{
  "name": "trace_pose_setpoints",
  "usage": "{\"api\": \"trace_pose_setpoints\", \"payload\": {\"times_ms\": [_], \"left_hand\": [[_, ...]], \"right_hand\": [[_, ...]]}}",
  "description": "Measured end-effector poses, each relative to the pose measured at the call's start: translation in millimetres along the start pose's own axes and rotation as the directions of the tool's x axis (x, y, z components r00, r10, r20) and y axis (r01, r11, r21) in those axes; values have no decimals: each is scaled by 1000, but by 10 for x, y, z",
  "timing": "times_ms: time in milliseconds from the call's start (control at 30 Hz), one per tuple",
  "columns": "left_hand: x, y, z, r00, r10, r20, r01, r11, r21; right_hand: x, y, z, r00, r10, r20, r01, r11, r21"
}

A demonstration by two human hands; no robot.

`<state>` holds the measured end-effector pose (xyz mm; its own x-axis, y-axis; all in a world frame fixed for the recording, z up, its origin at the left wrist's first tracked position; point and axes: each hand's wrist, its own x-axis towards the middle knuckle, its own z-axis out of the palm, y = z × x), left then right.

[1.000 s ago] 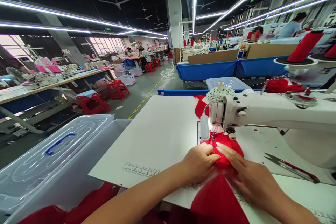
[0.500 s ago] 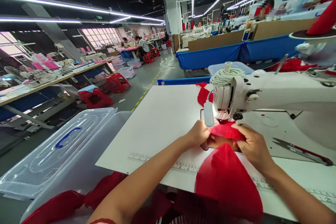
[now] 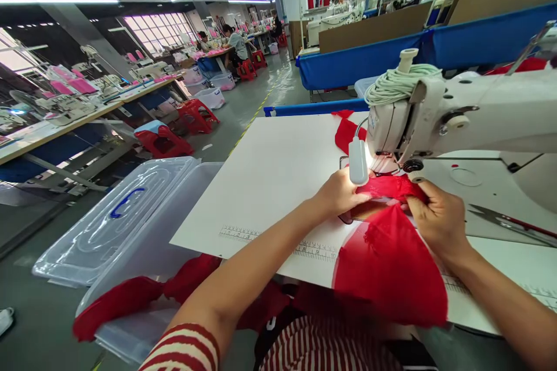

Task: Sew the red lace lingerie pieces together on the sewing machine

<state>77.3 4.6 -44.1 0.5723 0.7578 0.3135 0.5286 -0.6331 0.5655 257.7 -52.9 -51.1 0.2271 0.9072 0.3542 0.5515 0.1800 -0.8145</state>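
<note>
Red fabric lies on the white sewing table, its upper part bunched under the head of a white sewing machine. My left hand is closed at the left edge of this fabric, its fingertips partly hidden behind a small white lamp. On the other side, my right hand pinches the fabric between thumb and fingers, just right of the needle area. The needle itself is hidden. Behind the lamp, another red piece of fabric lies on the table.
Thread snips lie right of my right hand. Pale green cord is coiled on the machine head. At the left stands a clear plastic bin with its lid and red fabric over its edge. Co-workers sit farther back.
The view has tilted downward, so the table and machine appear higher and more of my striped clothing shows. Both hands keep hold of the red fabric near the machine head.
</note>
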Motion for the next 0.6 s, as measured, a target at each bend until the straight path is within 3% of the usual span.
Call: {"api": "trace_pose_setpoints", "payload": {"times_ms": [200,367,533,600], "left_hand": [[-1,-42,114,986,-125,-111,127,992,14],[66,-131,4,960,-236,-149,246,968,52],[51,-73,-85,918,-356,-173,376,922,96],[24,-44,-98,895,-425,-135,439,894,94]], "right_hand": [[6,12,-6,1000,-20,-18,20,999,-37],[11,60,13,1000,-10,-27,9,999,-34],[28,27,3,998,-52,-40,49,996,-71],[36,4,-5,995,-76,-60,70,993,-95]]}}
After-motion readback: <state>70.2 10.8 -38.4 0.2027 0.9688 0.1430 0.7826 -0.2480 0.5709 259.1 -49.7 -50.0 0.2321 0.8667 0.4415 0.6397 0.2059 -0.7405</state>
